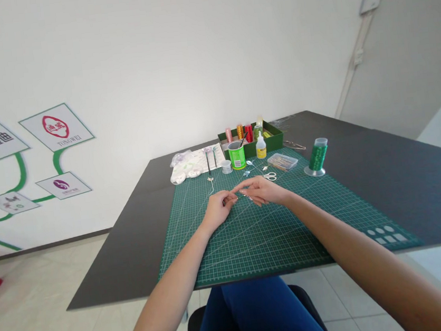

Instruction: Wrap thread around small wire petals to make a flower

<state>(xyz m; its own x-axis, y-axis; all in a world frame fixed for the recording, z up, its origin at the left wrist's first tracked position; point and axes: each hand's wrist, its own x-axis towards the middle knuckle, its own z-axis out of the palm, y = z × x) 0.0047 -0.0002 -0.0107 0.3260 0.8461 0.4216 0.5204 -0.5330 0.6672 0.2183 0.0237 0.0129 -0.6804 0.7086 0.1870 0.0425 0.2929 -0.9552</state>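
Observation:
My left hand (220, 208) rests above the green cutting mat (245, 242), fingers curled and pinched together around something too small to name. From the right, my right hand (261, 189) meets it; its forefinger reaches out to the left fingertips while the other fingers bend inward. A thin pale sliver (244, 197) shows between the two hands, partly hidden by the fingers. Just beyond the right hand lie white-handled scissors (270, 176). A small leaf-shaped piece on a pale cord (210, 180) lies on the mat beyond the left hand.
Behind the hands stand a green can (237, 157), a glue bottle (261, 147), a clear box (282, 161) and a round container (226, 167). A green tray (276, 142) holds several thread spools. A green thread spool (318, 156) stands right; a plastic bag (186, 166) lies left.

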